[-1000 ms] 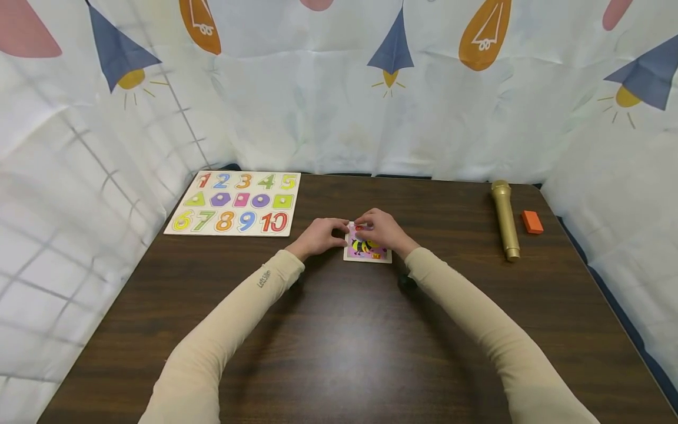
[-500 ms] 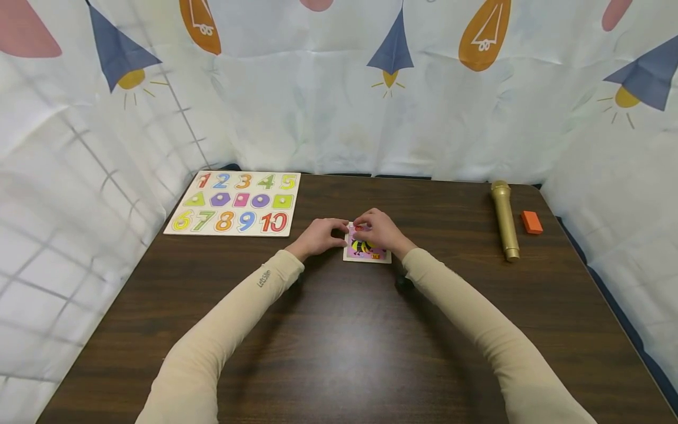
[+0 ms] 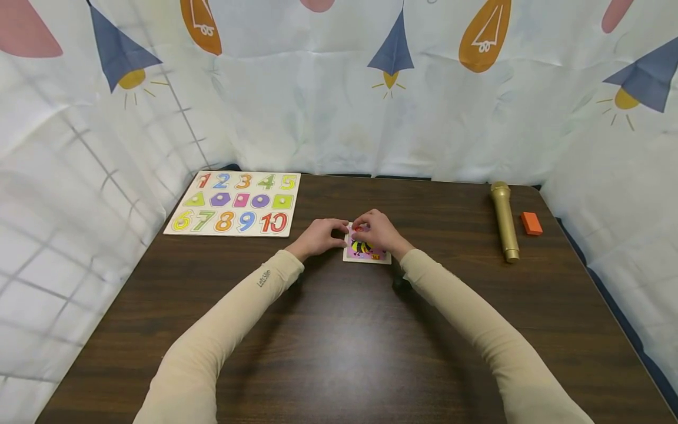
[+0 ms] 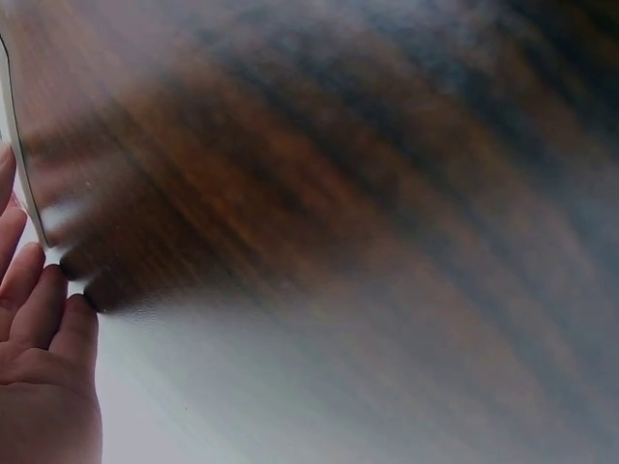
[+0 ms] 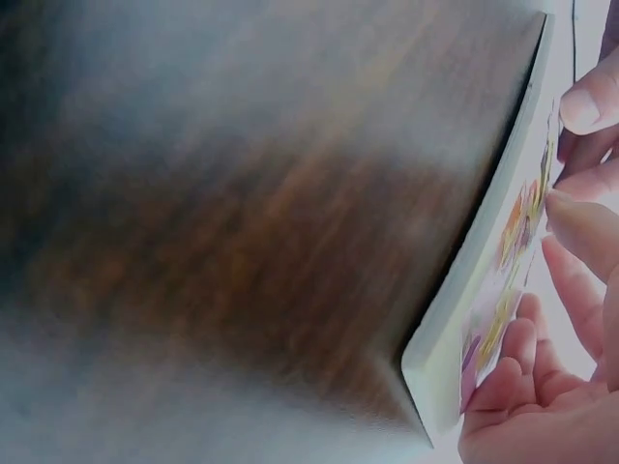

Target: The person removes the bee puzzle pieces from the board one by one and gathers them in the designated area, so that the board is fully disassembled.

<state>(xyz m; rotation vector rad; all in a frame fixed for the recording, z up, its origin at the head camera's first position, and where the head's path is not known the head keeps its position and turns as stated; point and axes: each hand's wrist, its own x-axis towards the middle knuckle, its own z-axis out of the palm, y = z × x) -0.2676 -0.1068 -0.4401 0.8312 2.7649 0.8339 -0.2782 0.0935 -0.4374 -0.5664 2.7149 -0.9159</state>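
Observation:
A small square wooden bee puzzle [image 3: 365, 256] lies flat on the dark table, its picture pink with a yellow and black bee. My left hand [image 3: 316, 237] holds its left edge, thumb nearer me and fingers at the far corner. Over its upper part is my right hand [image 3: 384, 231], thumb and index finger drawn together on the upper left of the picture. What lies under those fingertips is mostly hidden. In the right wrist view, the light puzzle rim [image 5: 435, 338] shows beside my right hand [image 5: 551, 416]. Only fingers of the left hand [image 4: 44, 387] appear in the left wrist view.
A number and shape board [image 3: 233, 203] lies at the back left of the table [image 3: 344, 341]. At the back right are a gold microphone [image 3: 505, 224] and an orange block [image 3: 531, 224]. A patterned white curtain [image 3: 328, 118] hangs behind.
The right hand and forearm have shifted very slightly to the left over the puzzle. The left hand and the puzzle stay in place.

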